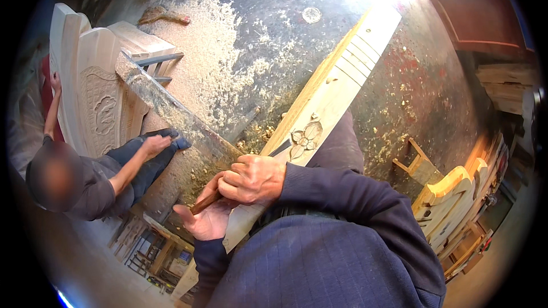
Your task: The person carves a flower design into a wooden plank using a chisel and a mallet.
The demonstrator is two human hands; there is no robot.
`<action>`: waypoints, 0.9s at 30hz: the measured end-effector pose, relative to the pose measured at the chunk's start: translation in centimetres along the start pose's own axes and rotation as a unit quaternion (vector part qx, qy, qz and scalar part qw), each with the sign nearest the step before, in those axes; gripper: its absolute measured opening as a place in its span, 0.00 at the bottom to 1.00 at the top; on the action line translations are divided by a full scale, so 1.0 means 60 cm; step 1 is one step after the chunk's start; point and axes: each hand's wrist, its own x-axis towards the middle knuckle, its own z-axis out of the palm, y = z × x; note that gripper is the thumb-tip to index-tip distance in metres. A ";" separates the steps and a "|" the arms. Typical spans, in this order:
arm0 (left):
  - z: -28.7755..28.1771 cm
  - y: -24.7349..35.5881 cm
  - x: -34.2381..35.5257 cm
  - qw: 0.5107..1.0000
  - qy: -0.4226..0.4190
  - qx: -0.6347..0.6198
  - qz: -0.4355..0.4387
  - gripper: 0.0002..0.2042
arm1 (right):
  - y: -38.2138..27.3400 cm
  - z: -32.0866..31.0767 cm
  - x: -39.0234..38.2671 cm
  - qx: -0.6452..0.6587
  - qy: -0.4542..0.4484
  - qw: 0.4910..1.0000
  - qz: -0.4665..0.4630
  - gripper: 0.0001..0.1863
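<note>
A long pale wooden board (325, 102) slants from beside my body up to the upper right. Carved into it is a four-petalled flower (306, 140), with several parallel grooves farther up. My right hand (254, 179) is closed round a carving chisel, whose dark blade (281, 148) emerges past the knuckles at the flower's left edge. Lower down, my left hand (206, 222) is turned palm up with its thumb apart, and the chisel's brown wooden handle (206, 202) lies across its fingers. Part of the chisel is hidden by the right hand.
A narrow dusty beam (177, 105) runs from my hands toward the upper left. Another person (91, 182) works beside a carved panel (100, 102) at left. Sawdust (200, 51) covers the floor there. A small wooden stool (421, 165) and shaped boards (456, 194) stand at right.
</note>
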 end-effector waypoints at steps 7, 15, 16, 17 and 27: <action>-0.084 0.020 -0.020 0.985 -0.154 -0.080 0.005 0.79 | 0.005 -0.006 -0.006 0.032 0.002 1.000 -0.001 0.11; -0.061 0.037 -0.007 0.997 -0.045 0.046 -0.034 0.75 | 0.000 0.009 -0.013 0.055 0.008 0.998 0.006 0.13; -0.059 0.037 -0.006 0.997 -0.046 0.055 -0.030 0.74 | -0.001 0.008 -0.012 0.057 0.011 0.998 0.006 0.13; -0.052 0.038 -0.007 0.997 -0.047 0.058 -0.026 0.75 | -0.001 0.006 -0.010 0.059 0.014 0.998 0.006 0.13; -0.032 0.047 -0.006 0.997 -0.051 0.058 -0.008 0.74 | -0.002 0.004 -0.008 0.064 0.013 0.998 0.016 0.13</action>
